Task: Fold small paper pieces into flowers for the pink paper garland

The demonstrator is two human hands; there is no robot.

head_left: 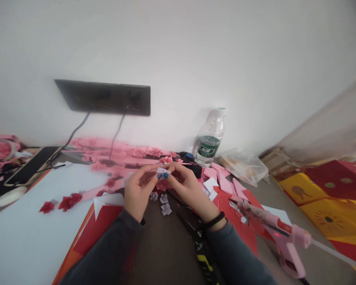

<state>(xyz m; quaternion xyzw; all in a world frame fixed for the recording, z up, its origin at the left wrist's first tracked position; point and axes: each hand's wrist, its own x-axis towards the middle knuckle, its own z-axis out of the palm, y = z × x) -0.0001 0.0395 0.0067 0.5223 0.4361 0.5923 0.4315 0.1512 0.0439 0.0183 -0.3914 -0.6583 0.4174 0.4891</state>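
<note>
Paper piece [162,171], small, white: pinched between fingertips of left hand [139,190] and right hand [187,189], both curled, just before the bottle [210,138]. Bottle label green, writing unreadable. Glue gun [280,233] right of bottle, nearer.

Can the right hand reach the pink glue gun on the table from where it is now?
Probably yes. The glue gun lies on the table just right of the right hand, with nothing standing between them. But that hand now pinches a small folded paper piece together with the left hand, so it must release first.
</note>
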